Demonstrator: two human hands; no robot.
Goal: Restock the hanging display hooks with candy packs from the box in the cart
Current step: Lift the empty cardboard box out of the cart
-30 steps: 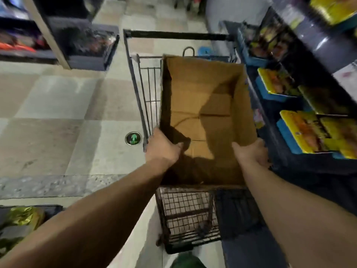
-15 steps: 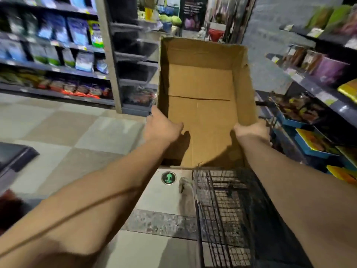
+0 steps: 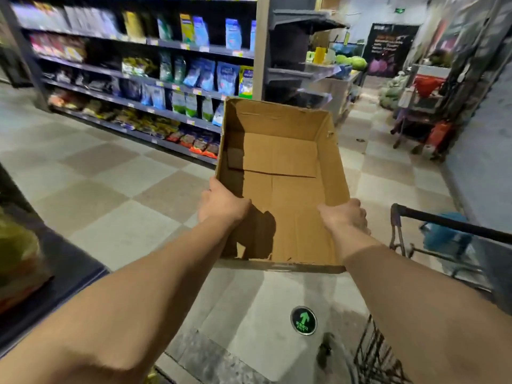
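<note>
An open brown cardboard box hangs in the air over the aisle floor, held level between both hands. I see only bare cardboard inside it, no candy packs. My left hand grips its left wall near the front corner. My right hand grips the right wall. The wire shopping cart is at the lower right, with its dark handle bar to the right of the box. No hanging display hooks are in view.
Shelves of bagged goods run along the far left side of the aisle. A dark display edge sits at my near left. A red trolley stands far right. A green arrow floor sticker lies on the checkered tiles below the box.
The box has come up out of the cart and swung left over the open floor. My view has turned from the right-hand candy shelves toward the aisle.
</note>
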